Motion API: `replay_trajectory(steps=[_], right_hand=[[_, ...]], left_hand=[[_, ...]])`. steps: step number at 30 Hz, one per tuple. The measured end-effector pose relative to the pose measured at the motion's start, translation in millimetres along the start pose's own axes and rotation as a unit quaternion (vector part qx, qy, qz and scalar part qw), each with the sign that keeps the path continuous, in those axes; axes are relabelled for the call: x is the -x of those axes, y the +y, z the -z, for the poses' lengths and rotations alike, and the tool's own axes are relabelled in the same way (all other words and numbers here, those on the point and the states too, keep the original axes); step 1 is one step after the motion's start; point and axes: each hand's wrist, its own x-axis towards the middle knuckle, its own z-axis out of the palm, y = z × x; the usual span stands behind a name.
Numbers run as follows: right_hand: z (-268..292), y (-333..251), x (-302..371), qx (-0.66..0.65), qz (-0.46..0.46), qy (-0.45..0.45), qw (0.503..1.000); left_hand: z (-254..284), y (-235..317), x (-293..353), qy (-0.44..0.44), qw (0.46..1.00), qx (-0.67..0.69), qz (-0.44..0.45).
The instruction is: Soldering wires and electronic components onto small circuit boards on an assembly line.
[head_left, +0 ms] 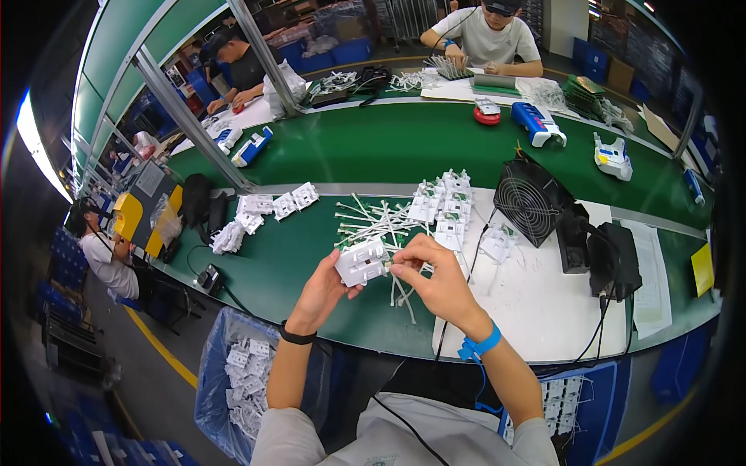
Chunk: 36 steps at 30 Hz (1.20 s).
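Note:
A white plastic housing [363, 262] with slots and raised clips is gripped along its left side by my left hand [318, 295], tilted above the bench. At the housing's right edge, my right hand [437, 276] pinches thumb and forefinger together over a small pale piece, too small to name. Behind and below both hands lies a loose pile of white cables [381, 221] with small green circuit boards among them. Right of the pile, stacked white housings [443, 206] stand in rows, some with green boards showing.
More white housings [256, 206] lie on the bench at left. A black fan [528, 198] and a black power box [614, 260] stand at right on a white sheet [513, 303]. A lined bin [206, 380] of housings sits below left. Two people work across the green conveyor [373, 144].

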Motion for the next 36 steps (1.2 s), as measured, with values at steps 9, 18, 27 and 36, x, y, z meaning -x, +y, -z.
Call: replay_trajectory(steps=[9, 18, 27, 36], right_hand=[[4.3, 7.3, 8.5, -0.003, -0.056, -0.009, 0.998], [5.8, 8.5, 12.0, 0.022, -0.019, 0.033, 0.999], [20.4, 0.5, 4.2, 0.041, -0.068, -0.013, 0.997], [21.0, 31.1, -2.0, -0.003, -0.06, 0.098, 0.993]], left_hand=[[-9.1, -5.2, 2.7, -0.002, 0.999, -0.033, 0.03], [-13.3, -6.0, 5.3, -0.019, 0.998, -0.057, 0.031], [-18.1, -1.9, -17.7, -0.015, 0.982, -0.169, -0.084], [-41.1, -16.8, -64.0, -0.007, 0.952, -0.25, -0.179]])
